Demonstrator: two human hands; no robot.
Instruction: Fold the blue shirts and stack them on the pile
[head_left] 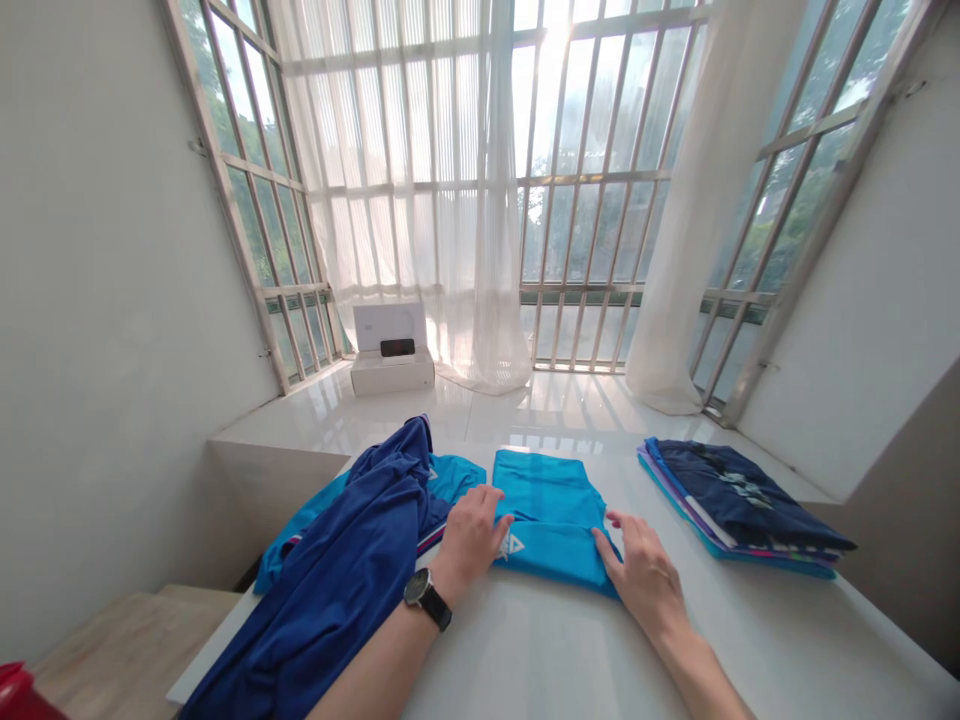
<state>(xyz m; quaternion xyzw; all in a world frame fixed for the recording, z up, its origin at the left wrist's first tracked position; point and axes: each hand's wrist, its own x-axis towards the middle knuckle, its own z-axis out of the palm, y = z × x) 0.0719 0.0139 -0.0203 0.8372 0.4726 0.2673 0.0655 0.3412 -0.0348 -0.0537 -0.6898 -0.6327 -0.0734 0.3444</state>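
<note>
A bright blue shirt (551,490), folded into a rough rectangle with a white triangular logo on its front flap, lies on the white table in front of me. My left hand (472,530), with a black watch (427,598) on the wrist, rests at the shirt's left edge, thumb and fingers apart. At the right edge is my right hand (641,565), its thumb touching the fabric and its fingers spread. Beside my left hand lies a loose navy garment (322,570), partly covering another bright blue garment (459,478). What lies under my fingertips is partly hidden.
To the right sits a stack of folded clothes (742,490), a dark printed one on top. A white box (392,374) with a black device stands on the window ledge (480,410). Something red (22,690) shows at the lower left. Curtains hang before barred windows.
</note>
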